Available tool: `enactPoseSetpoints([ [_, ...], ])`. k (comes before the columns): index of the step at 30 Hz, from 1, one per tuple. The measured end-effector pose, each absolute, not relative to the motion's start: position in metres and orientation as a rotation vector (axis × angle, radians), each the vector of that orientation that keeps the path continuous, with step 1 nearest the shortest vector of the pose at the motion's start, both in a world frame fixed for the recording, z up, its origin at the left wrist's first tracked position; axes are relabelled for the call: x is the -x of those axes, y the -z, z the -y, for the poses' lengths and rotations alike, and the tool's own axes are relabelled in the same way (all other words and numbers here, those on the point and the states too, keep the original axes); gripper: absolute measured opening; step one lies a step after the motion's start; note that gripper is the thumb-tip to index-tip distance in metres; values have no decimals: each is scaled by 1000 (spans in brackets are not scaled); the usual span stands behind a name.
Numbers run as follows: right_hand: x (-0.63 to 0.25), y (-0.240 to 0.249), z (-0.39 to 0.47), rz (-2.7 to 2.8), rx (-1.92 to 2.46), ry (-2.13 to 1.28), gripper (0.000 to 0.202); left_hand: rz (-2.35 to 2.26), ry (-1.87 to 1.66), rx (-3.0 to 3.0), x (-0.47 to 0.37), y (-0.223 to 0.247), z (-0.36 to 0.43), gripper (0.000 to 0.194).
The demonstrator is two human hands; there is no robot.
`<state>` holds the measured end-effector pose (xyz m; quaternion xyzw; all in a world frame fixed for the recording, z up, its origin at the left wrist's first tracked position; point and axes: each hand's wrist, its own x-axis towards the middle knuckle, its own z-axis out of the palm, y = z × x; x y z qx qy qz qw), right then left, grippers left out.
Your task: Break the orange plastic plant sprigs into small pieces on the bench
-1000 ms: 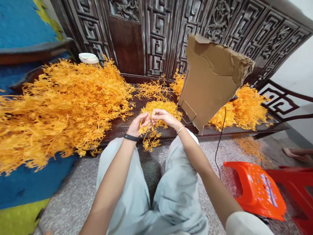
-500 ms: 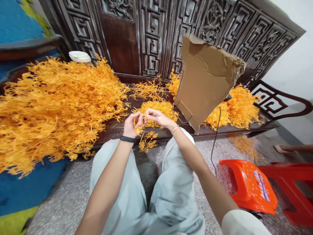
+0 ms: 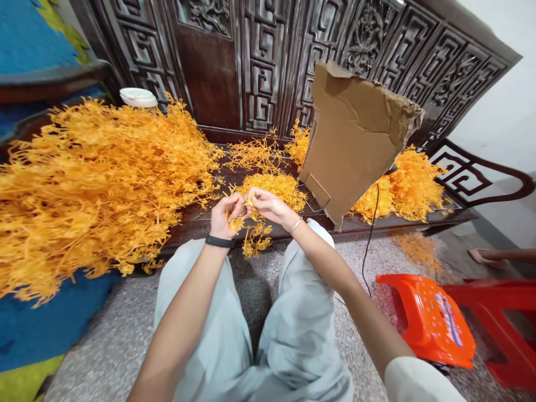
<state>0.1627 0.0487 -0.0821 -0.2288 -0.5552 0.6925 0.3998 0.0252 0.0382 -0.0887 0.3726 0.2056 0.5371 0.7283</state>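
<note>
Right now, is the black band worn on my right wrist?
No, the black band is at the wrist of the left hand, while the right hand has a thin pale bracelet.

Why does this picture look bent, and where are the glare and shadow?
Head view: the carved backrest fans outward, probably wide-lens distortion; pale glare streaks its glossy ridges; the floor darkens between the knees; fine detail of the orange sprig at the fingers is hard to make out.

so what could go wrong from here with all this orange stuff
The orange sprigs dangling below the left hand, past the bench's front edge, could drop. The large orange pile overhangs too and might shed pieces. The black cable trailing down near the right forearm could get snagged.
</note>
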Motion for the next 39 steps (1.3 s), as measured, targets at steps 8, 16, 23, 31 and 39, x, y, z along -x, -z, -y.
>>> enactPoseSetpoints([
  [8,-159,86,-50,1392,524,-1764,21,-471,-1192,-763,-29,88,-37,29],
  [16,-182,73,-59,1085,425,-1538,21,-310,-1535,-522,7,79,-47,43],
  [23,-215,68,-71,995,930,-1352,13,-405,-1447,-532,-1,89,-54,43],
  [31,-227,84,-99,1261,1628,-753,15,-419,-1197,-535,-32,97,-47,44],
  [39,-243,99,-117,1664,1717,-466,7,-410,-1200,-561,-33,97,-47,47],
])
